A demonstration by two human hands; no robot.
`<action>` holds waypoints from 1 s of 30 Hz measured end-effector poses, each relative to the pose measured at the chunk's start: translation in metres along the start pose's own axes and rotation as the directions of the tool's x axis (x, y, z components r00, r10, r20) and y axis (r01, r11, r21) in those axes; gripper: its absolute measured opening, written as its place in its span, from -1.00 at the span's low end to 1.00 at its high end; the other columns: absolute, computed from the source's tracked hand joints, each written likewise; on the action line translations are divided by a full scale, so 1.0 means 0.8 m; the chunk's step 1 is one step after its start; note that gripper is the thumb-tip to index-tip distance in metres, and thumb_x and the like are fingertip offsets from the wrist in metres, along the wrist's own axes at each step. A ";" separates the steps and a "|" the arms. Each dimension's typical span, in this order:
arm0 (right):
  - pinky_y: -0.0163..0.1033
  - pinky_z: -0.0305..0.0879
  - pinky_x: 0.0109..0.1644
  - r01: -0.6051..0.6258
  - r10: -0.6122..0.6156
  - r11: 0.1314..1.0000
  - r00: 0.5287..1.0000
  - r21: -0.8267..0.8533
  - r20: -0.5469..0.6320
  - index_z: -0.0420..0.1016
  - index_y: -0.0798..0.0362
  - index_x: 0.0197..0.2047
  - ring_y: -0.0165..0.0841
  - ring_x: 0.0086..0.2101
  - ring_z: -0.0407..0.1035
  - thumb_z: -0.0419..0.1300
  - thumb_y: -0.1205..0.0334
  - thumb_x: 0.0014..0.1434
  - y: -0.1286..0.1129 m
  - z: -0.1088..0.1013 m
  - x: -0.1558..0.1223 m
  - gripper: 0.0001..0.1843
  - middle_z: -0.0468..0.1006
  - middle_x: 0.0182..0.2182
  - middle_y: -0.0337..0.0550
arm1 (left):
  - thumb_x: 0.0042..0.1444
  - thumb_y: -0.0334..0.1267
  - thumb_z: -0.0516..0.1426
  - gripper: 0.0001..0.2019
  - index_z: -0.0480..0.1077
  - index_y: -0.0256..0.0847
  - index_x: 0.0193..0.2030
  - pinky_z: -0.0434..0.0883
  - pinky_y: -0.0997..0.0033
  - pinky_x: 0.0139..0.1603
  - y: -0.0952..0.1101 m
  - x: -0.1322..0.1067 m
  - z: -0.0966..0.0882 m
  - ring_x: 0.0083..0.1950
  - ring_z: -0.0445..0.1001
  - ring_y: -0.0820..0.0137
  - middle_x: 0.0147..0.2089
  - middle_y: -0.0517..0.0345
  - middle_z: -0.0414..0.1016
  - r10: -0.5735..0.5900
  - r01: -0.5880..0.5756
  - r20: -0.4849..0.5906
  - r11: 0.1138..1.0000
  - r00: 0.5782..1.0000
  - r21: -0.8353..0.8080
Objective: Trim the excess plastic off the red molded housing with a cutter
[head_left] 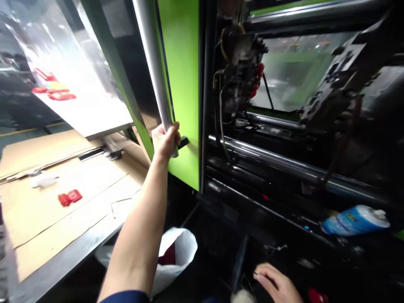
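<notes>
Our left hand (164,141) is wrapped tight around the shiny handle bar (153,67) on the green door (183,84). The bar looks hard, smooth and maybe slippery, and the door looks heavy, so we hold low with all fingers. Our right hand (277,284) rests open, far below the door, holding nothing.

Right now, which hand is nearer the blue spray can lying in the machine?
Right. The right hand rests low on the machine bed, below and left of the blue spray can. The left hand is far off to the left, gripping the door's steel handle bar.
</notes>
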State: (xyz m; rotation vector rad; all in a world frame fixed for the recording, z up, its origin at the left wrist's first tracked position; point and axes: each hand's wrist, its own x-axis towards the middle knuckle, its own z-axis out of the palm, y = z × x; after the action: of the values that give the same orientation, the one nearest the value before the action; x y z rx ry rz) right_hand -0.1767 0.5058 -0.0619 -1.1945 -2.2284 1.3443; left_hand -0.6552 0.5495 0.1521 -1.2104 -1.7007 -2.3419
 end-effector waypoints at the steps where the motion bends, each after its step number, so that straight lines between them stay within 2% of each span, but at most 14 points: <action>1: -0.14 0.48 -0.08 0.006 -0.006 1.000 1.000 -0.001 0.002 0.60 -0.11 -0.38 -0.15 -0.23 0.52 0.12 -0.27 0.20 -0.001 0.012 0.009 -0.55 0.61 -0.29 -0.12 | 0.10 0.05 0.29 -0.61 0.37 -0.21 -0.50 0.23 0.45 -0.65 0.000 -0.001 0.002 -0.67 0.30 0.49 -0.63 0.24 0.37 0.012 -0.012 0.009 1.000 1.000 -0.027; 3: -0.08 0.45 -0.07 -0.010 0.010 1.000 0.998 -0.013 -0.062 0.61 -0.07 -0.31 -0.15 -0.23 0.48 0.10 -0.25 0.24 -0.006 0.026 0.032 -0.54 0.58 -0.23 -0.06 | 0.10 0.01 0.29 -0.64 0.37 -0.22 -0.47 0.22 0.44 -0.67 0.002 -0.002 0.005 -0.68 0.29 0.49 -0.63 0.25 0.37 0.030 -0.028 0.026 0.997 0.999 -0.071; 5: -0.02 0.45 -0.10 -0.026 0.024 1.000 0.989 -0.010 -0.147 0.57 -0.01 -0.11 -0.17 -0.28 0.45 0.09 -0.22 0.26 -0.011 0.030 0.056 -0.52 0.55 -0.18 0.00 | 0.10 -0.01 0.30 -0.65 0.38 -0.24 -0.45 0.21 0.44 -0.68 0.004 -0.002 0.005 -0.69 0.29 0.49 -0.63 0.24 0.38 0.041 -0.037 0.040 0.994 0.998 -0.100; 7: -0.01 0.46 -0.03 -0.011 0.014 1.000 0.982 0.017 -0.186 0.37 0.02 0.21 -0.17 -0.18 0.46 0.11 -0.19 0.26 -0.016 0.027 0.074 -0.40 0.50 0.00 0.05 | 0.10 -0.01 0.31 -0.64 0.38 -0.25 -0.44 0.21 0.43 -0.69 0.005 -0.002 0.004 -0.69 0.29 0.48 -0.63 0.23 0.39 0.049 -0.043 0.045 0.992 0.998 -0.117; 9: -0.04 0.45 0.09 0.017 -0.010 0.999 0.987 0.044 -0.159 0.10 -0.01 0.40 -0.20 0.00 0.45 0.12 -0.14 0.28 -0.024 0.021 0.081 -0.27 0.39 0.20 0.05 | 0.09 0.00 0.32 -0.63 0.38 -0.26 -0.44 0.21 0.44 -0.70 0.004 -0.001 0.003 -0.69 0.29 0.48 -0.62 0.23 0.40 0.051 -0.045 0.045 0.991 0.998 -0.127; 10: -0.06 0.43 0.14 0.026 -0.020 0.999 0.992 0.047 -0.125 0.09 -0.04 0.40 -0.22 0.06 0.43 0.11 -0.13 0.29 -0.028 0.017 0.080 -0.29 0.36 0.24 0.02 | 0.08 0.01 0.32 -0.63 0.38 -0.26 -0.44 0.21 0.45 -0.70 0.004 -0.001 0.003 -0.69 0.30 0.49 -0.62 0.23 0.40 0.052 -0.046 0.044 0.990 0.998 -0.131; 11: -0.07 0.41 0.17 0.029 -0.025 0.999 0.996 0.042 -0.083 0.17 -0.06 0.36 -0.23 0.08 0.42 0.11 -0.11 0.31 -0.032 0.014 0.077 -0.36 0.38 0.24 -0.01 | 0.08 0.01 0.33 -0.62 0.39 -0.26 -0.44 0.22 0.46 -0.69 0.004 -0.002 0.003 -0.69 0.30 0.49 -0.62 0.23 0.40 0.056 -0.050 0.043 0.990 0.998 -0.132; 14: -0.07 0.42 0.17 -0.002 0.002 1.000 0.999 -0.004 0.051 0.44 -0.04 0.17 -0.23 -0.01 0.47 0.09 -0.08 0.33 -0.040 0.006 0.058 -0.55 0.52 0.09 -0.04 | 0.08 0.03 0.34 -0.61 0.40 -0.27 -0.46 0.23 0.46 -0.68 0.005 -0.004 0.004 -0.69 0.31 0.49 -0.62 0.22 0.41 0.072 -0.066 0.037 0.988 0.997 -0.137; 17: -0.08 0.43 0.15 -0.050 0.061 0.996 0.983 -0.070 0.175 0.53 -0.06 0.11 -0.23 -0.05 0.51 0.11 0.00 0.32 -0.041 -0.001 0.038 -0.61 0.59 0.00 -0.08 | 0.09 0.02 0.35 -0.60 0.40 -0.28 -0.47 0.23 0.46 -0.67 0.006 -0.005 0.005 -0.68 0.31 0.48 -0.61 0.20 0.41 0.076 -0.070 0.034 0.986 0.996 -0.150; 19: -0.07 0.43 0.15 -0.061 0.092 0.990 0.961 -0.125 0.262 0.59 -0.12 0.07 -0.20 -0.05 0.51 0.18 0.07 0.26 -0.045 -0.010 0.030 -0.65 0.62 -0.03 -0.13 | 0.09 0.03 0.35 -0.60 0.40 -0.28 -0.47 0.23 0.46 -0.68 0.007 -0.005 0.006 -0.68 0.31 0.49 -0.61 0.20 0.41 0.078 -0.072 0.034 0.986 0.996 -0.151; 22: -0.05 0.41 0.16 -0.033 0.108 0.979 0.921 -0.200 0.375 0.63 -0.28 0.03 -0.14 -0.02 0.50 0.32 0.12 0.11 -0.069 -0.039 0.040 -0.62 0.65 -0.07 -0.23 | 0.10 0.00 0.32 -0.63 0.40 -0.25 -0.49 0.25 0.47 -0.66 0.009 -0.005 0.005 -0.68 0.32 0.49 -0.61 0.22 0.40 0.052 -0.051 0.016 0.994 0.998 -0.096; 25: -0.02 0.36 0.20 0.075 0.037 0.963 0.915 -0.261 0.402 0.61 -0.37 0.03 -0.12 0.03 0.48 0.36 0.08 0.10 -0.125 -0.086 0.077 -0.61 0.65 -0.04 -0.29 | 0.10 -0.04 0.31 -0.64 0.40 -0.25 -0.54 0.24 0.48 -0.66 0.013 -0.006 0.001 -0.68 0.32 0.48 -0.65 0.21 0.39 0.008 -0.008 -0.003 0.999 1.000 -0.034; 28: -0.06 0.37 0.20 0.317 -0.264 0.935 0.922 -0.159 0.283 0.64 -0.26 -0.01 -0.14 0.03 0.49 0.35 0.02 0.16 -0.199 -0.144 0.141 -0.69 0.64 -0.02 -0.25 | 0.09 -0.04 0.31 -0.62 0.41 -0.26 -0.57 0.24 0.51 -0.66 0.017 -0.007 -0.004 -0.67 0.31 0.48 -0.66 0.19 0.39 -0.036 0.036 -0.007 0.999 0.999 0.002; 30: -0.10 0.40 0.18 0.457 -0.453 0.889 0.887 -0.021 0.095 0.62 -0.14 0.00 -0.19 0.02 0.50 0.33 -0.04 0.17 -0.245 -0.183 0.200 -0.66 0.63 -0.02 -0.18 | 0.09 -0.04 0.32 -0.61 0.42 -0.27 -0.58 0.25 0.53 -0.64 0.018 -0.008 -0.007 -0.66 0.31 0.49 -0.66 0.17 0.39 -0.069 0.070 -0.011 0.997 0.998 0.024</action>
State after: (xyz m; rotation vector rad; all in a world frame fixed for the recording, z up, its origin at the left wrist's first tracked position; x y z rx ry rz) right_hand -0.2879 0.6719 0.1511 -0.5681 -2.4057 1.1749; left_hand -0.6477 0.5365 0.1595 -1.1516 -1.7909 -2.3542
